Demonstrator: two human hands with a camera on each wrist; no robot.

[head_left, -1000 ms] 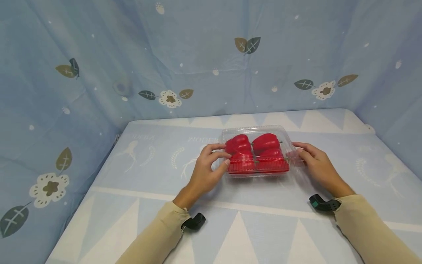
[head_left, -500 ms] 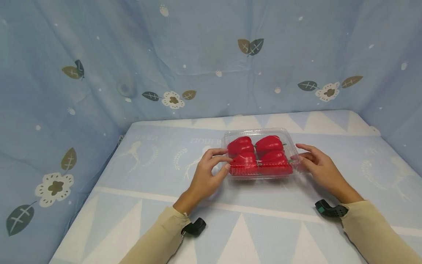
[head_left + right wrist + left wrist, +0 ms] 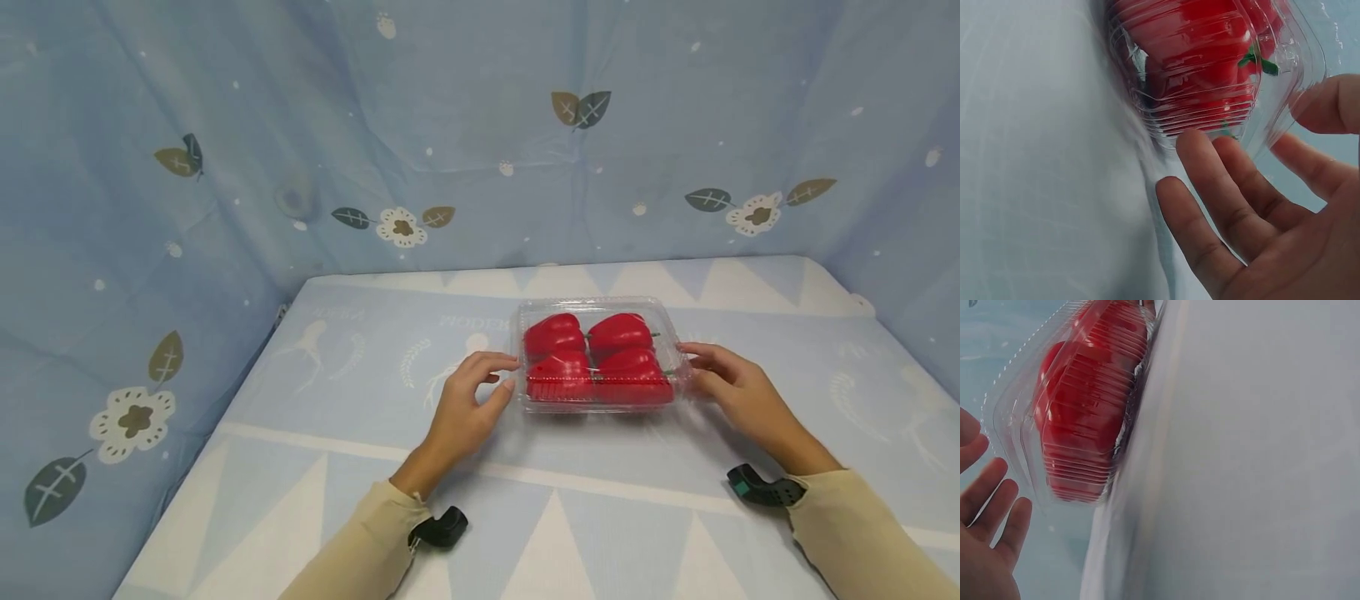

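Note:
A clear plastic clamshell box [image 3: 600,398] holding several red bell peppers [image 3: 557,335] lies closed on the table. My left hand [image 3: 468,400] hovers just left of the box, with relaxed fingers [image 3: 991,512] a small gap away from the box [image 3: 1085,406]. My right hand [image 3: 731,383] is at the box's right end. Its fingers [image 3: 1235,187] are spread and nearly straight beside the box [image 3: 1204,62], and the thumb [image 3: 1329,103] lies against the box's rim. Neither hand grips anything.
The table [image 3: 337,467] wears a blue and white patterned cloth. Blue flowered fabric [image 3: 225,167] walls it in at the back and both sides. Black wrist mounts [image 3: 442,527] [image 3: 761,492] sit at my cuffs.
My left hand's fingers came off the box's left end and drew back a little. My right hand eased its hold on the right end and now lies open beside it.

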